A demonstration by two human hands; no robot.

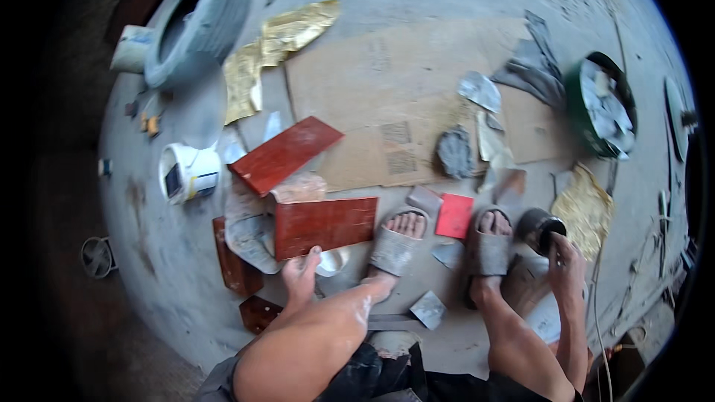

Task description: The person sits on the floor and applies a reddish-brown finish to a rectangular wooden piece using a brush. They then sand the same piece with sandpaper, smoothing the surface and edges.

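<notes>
My left hand point(299, 274) grips the lower edge of a glossy red-brown wooden board point(325, 227), its thumb against the edge. Just beyond lies a second red-brown board point(287, 155), tilted on crumpled material. At the right, beside my foot, my right hand point(566, 262) has its fingers closed at the rim of a small dark can point(533, 229); what is inside the can is hidden. Between my sandalled feet lies a red square sheet point(454, 216), perhaps sandpaper. A grey square piece point(428, 310) rests nearer to me.
Flattened cardboard point(350, 97) covers the floor ahead, with a grey rag point(456, 152) and scraps on it. A tyre point(223, 15) and white bucket point(191, 173) stand left. A green tub point(577, 97) of scraps is at right, near a cable point(596, 320).
</notes>
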